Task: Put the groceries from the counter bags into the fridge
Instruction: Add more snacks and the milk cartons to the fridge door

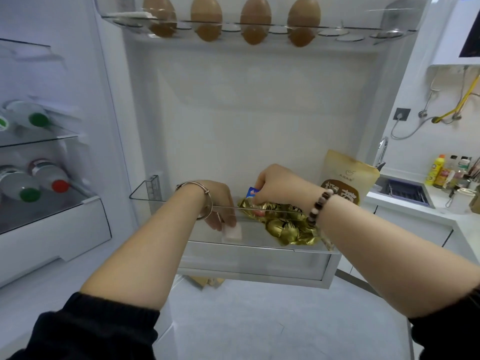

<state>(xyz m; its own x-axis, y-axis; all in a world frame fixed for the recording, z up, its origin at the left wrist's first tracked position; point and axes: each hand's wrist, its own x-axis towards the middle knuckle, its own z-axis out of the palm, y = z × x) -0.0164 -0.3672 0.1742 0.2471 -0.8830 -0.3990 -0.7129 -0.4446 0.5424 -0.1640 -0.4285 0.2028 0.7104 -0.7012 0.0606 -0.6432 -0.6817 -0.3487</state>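
Both my hands reach into the clear door shelf (249, 258) of the open fridge. My left hand (220, 203) points down into the shelf, its fingertips touching a small white block (232, 233) on the shelf floor. My right hand (275, 185) pinches a small blue packet (252, 192) just above a gold foil bag (285, 224) that lies in the shelf. A tall beige pouch (348, 175) with brown print stands at the shelf's right end, behind my right wrist.
Several brown eggs (255, 19) sit in the door rack above. Bottles with green and red caps (31, 187) lie on the fridge's inner shelves at left. A counter with a sink rack (405, 193) and bottles (439, 171) is at right.
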